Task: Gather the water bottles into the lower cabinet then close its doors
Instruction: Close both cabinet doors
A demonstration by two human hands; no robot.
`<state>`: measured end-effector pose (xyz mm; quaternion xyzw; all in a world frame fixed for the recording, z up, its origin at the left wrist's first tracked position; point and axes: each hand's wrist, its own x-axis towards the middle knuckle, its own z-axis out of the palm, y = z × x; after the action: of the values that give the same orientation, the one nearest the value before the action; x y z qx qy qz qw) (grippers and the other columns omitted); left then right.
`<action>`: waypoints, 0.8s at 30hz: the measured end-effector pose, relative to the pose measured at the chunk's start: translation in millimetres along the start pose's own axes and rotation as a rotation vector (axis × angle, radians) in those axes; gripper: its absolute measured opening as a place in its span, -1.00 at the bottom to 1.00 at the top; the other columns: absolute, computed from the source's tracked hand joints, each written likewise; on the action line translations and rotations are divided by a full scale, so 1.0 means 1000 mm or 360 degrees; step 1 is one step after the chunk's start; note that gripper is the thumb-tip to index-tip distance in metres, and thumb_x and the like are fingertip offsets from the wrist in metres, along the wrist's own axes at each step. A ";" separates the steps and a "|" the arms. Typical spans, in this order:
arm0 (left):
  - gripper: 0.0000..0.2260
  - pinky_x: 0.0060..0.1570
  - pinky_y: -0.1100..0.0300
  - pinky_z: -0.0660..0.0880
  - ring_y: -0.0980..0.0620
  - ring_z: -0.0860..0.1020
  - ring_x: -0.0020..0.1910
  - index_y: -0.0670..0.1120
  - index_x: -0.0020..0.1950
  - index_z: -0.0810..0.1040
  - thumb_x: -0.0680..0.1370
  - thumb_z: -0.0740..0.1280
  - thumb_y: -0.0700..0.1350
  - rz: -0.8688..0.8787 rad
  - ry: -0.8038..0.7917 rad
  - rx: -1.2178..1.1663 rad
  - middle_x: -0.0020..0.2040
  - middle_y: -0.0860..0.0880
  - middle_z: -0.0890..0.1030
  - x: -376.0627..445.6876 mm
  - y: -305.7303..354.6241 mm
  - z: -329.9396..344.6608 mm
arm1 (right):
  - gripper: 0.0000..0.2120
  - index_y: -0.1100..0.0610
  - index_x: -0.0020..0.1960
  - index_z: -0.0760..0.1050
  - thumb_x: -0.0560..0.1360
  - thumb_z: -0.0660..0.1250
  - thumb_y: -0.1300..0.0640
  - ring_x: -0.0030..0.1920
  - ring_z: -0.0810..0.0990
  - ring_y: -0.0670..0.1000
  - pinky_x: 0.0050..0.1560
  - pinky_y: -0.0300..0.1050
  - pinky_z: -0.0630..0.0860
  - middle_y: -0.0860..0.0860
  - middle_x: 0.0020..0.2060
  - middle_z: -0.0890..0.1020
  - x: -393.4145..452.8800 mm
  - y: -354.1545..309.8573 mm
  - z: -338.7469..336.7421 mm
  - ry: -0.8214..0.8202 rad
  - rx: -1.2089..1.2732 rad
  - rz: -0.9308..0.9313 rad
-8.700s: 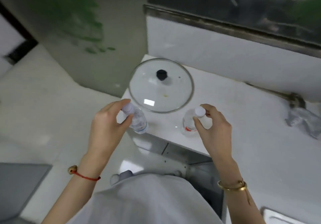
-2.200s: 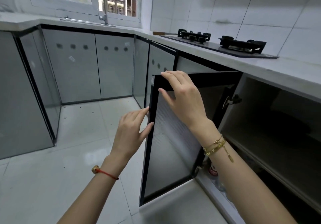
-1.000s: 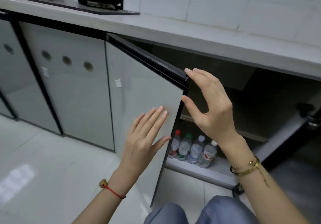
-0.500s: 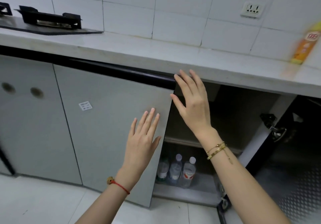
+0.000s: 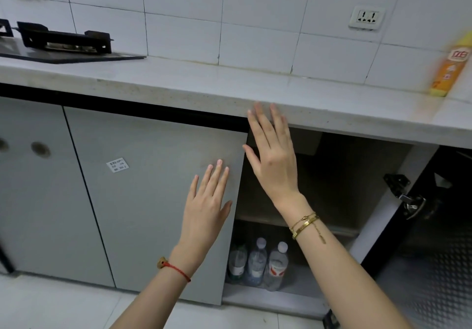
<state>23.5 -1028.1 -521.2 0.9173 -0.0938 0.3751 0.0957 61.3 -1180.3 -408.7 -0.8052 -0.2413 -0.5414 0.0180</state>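
Note:
Three clear water bottles [image 5: 258,263] stand upright on the floor of the lower cabinet [image 5: 319,183], at its left side. The cabinet's grey left door [image 5: 155,193] lies flush with the cabinet front. My left hand [image 5: 208,201] is flat, fingers apart, near that door's right edge. My right hand [image 5: 272,150] is open too, raised in front of the dark opening, fingertips near the countertop's edge. The right door [image 5: 434,239] stands swung wide open, its hinge [image 5: 406,196] exposed.
A grey countertop [image 5: 229,86] runs above, with a black gas stove [image 5: 63,45] at the left and an orange bottle [image 5: 450,68] at the right. A wall socket [image 5: 367,18] sits on the white tiles. More grey doors [image 5: 30,188] are to the left.
The left door has swung fully shut under my hands. My right hand has come off its top edge and risen toward the countertop. The view shifted slightly right.

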 end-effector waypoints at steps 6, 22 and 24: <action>-0.43 0.46 -0.07 0.31 -0.07 0.37 0.48 -0.11 0.51 0.35 0.53 0.42 -0.09 0.0046 0.0084 -0.0237 0.49 -0.09 0.41 -0.007 0.010 -0.016 | -0.55 0.20 0.46 0.33 0.61 0.27 0.12 0.51 0.24 0.10 0.51 0.10 0.20 0.11 0.45 0.38 -0.033 0.010 -0.038 0.0005 0.0094 0.0155; -0.64 0.34 0.03 0.38 0.03 0.48 0.35 -0.07 0.39 0.49 0.61 0.30 -0.02 0.0902 0.0239 -0.1133 0.35 0.02 0.54 -0.002 0.194 -0.103 | -0.65 0.26 0.33 0.47 0.59 0.32 0.15 0.33 0.47 0.10 0.34 0.04 0.42 0.10 0.25 0.57 -0.181 0.029 -0.280 -0.0059 -0.0492 0.0650; -0.62 0.36 0.03 0.35 0.02 0.46 0.38 -0.07 0.41 0.47 0.62 0.28 0.00 0.1012 0.0243 -0.1228 0.37 0.02 0.52 0.001 0.230 -0.114 | -0.65 0.27 0.33 0.47 0.59 0.32 0.16 0.33 0.47 0.11 0.36 0.04 0.41 0.11 0.25 0.57 -0.196 0.030 -0.309 -0.0038 -0.0606 0.0670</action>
<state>-108.8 -1221.9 -416.3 0.7110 -0.4931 0.3897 0.3153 -251.5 -1369.0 -446.3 -0.8327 0.0370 -0.5519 -0.0245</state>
